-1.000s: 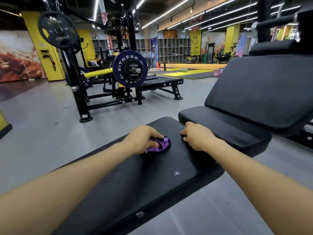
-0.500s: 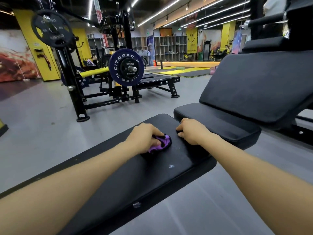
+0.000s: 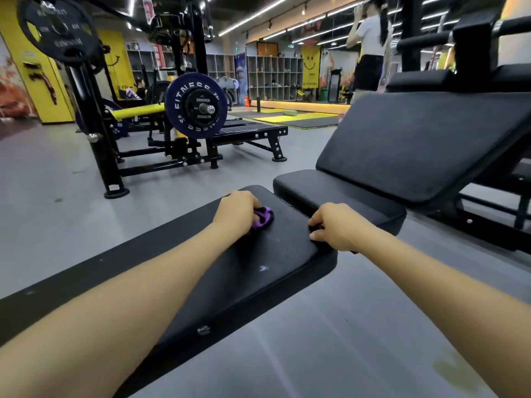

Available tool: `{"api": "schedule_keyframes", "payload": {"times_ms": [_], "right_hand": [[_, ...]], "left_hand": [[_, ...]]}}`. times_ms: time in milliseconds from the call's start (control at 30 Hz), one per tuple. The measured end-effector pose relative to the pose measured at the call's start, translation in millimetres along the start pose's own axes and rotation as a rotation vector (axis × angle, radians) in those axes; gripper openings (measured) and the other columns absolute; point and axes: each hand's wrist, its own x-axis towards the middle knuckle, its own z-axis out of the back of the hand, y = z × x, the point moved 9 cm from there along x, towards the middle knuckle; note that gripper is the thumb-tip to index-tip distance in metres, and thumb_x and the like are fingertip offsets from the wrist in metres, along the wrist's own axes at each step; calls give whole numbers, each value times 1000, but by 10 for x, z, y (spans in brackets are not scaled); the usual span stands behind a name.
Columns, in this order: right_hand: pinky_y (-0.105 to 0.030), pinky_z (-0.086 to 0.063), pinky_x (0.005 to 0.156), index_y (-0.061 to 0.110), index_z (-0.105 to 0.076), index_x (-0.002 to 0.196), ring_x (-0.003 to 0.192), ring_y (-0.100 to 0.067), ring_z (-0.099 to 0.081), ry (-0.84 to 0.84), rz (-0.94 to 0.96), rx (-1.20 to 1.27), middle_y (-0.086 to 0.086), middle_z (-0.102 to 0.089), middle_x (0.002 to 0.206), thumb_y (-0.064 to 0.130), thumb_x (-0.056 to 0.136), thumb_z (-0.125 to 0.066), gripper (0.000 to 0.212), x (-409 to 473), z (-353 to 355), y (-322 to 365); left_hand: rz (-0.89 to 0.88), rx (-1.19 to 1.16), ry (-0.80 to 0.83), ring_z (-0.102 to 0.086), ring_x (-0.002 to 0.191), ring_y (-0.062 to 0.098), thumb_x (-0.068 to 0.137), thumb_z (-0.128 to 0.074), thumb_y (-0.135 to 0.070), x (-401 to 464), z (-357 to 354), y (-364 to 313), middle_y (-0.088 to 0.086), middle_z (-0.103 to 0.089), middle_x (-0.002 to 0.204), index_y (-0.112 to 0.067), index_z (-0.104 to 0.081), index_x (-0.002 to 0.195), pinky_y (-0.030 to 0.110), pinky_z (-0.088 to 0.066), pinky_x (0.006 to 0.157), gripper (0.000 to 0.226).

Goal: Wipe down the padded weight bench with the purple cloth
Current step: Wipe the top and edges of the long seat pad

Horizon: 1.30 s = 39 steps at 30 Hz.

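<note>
A black padded weight bench (image 3: 258, 271) runs from the lower left toward the middle of the head view. My left hand (image 3: 237, 215) presses a bunched purple cloth (image 3: 263, 218) onto the pad near its far end, fingers curled over it. My right hand (image 3: 334, 226) grips the bench's far right corner, fingers curled over the edge. A small pale mark (image 3: 263, 268) shows on the pad nearer to me.
A second black seat pad (image 3: 339, 193) and its inclined backrest (image 3: 425, 139) stand just beyond. A plate-loaded machine with a purple weight plate (image 3: 195, 106) stands at the back left. A person (image 3: 369, 44) stands at the back right. Grey floor (image 3: 344, 326) surrounds the bench.
My right hand has slid right along the bench's far end to its corner. My left hand and the cloth stay near the far end. The view has tilted upward.
</note>
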Motion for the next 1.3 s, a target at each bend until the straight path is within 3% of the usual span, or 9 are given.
{"api": "schedule_keyframes", "payload": {"times_ms": [133,400,600,867,1033,1100,1167,1233,1300], "right_hand": [[-40,-50,91,14,-65,116,107,-28,-58,-10,18,13,-9,-64,117,24,90,-61,29,12,6,22],[-44,-45,97,9,-64,117,114,-32,-54,-43,49,77,-12,-60,123,22,93,-55,29,-55,-89,-23],[-35,-44,94,9,-64,117,112,-30,-55,-107,68,215,-10,-61,122,23,94,-55,28,-147,-74,-120],[-26,-39,66,4,-66,99,76,-24,-55,-170,-52,358,-11,-64,85,19,89,-62,19,-340,-99,-252],[-22,-37,74,13,-63,119,96,-24,-58,-191,-64,398,-7,-63,108,16,84,-70,36,-473,-121,-332],[-20,-35,64,13,-67,92,84,-25,-53,-208,-64,394,-4,-57,87,13,81,-70,11,-451,-139,-341],[-19,-26,49,12,-55,70,77,-21,-46,-218,-61,396,1,-47,73,11,80,-69,17,-458,-146,-313],[-19,-29,54,9,-64,89,79,-17,-44,-234,-43,427,0,-55,84,14,81,-70,11,-453,-167,-325],[-20,-31,67,9,-65,111,84,-14,-43,-252,-37,430,-5,-59,104,16,82,-71,31,-442,-180,-335]], "left_hand": [[-127,-58,54,-60,109,26,84,-65,-13,-276,-11,-178,2,-65,118,-25,-66,117,27,-43,86,36],[52,-139,-3,-62,91,30,88,-58,-7,31,-14,-333,13,-67,105,-18,-68,112,29,-47,77,29],[-206,-80,51,-55,113,19,85,-66,-19,-641,45,-583,-3,-63,121,-25,-65,118,25,-39,89,34],[-44,-112,13,-61,102,31,87,-59,-8,-182,-33,-708,12,-64,115,-22,-67,116,26,-43,77,33],[-205,-91,15,-58,108,24,86,-64,-17,-634,37,-811,0,-65,116,-25,-67,116,28,-45,87,31],[-294,-77,35,-58,106,20,86,-64,-20,-867,41,-856,-3,-65,114,-26,-68,114,32,-46,90,29],[-299,-96,38,-59,104,20,86,-65,-20,-888,44,-840,-3,-66,113,-24,-68,114,34,-47,90,29],[-268,-109,24,-61,103,23,85,-65,-17,-731,30,-857,1,-67,113,-23,-68,114,33,-48,90,29],[-221,-108,4,-61,103,26,86,-63,-13,-540,-8,-914,6,-66,114,-22,-67,115,31,-48,89,31]]}}
